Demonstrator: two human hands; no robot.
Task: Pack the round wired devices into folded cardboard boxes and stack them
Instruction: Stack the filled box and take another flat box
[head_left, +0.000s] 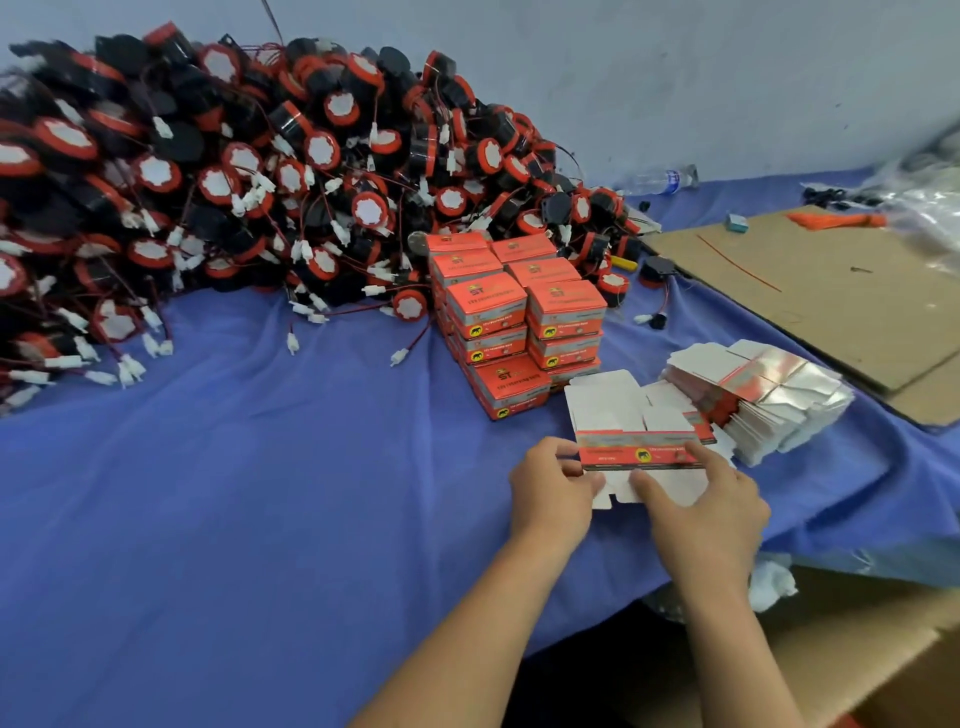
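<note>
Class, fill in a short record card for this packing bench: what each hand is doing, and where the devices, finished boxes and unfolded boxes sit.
Left hand: grips the left end of an unfolded box
Right hand: holds the same box's right end
Round wired devices: big heap, far left on the blue cloth
Packed boxes: stacked at the heap's right edge
Flat box blanks: pile right of the hands
Also present: plastic bottle by the wall, cardboard sheet at right
</note>
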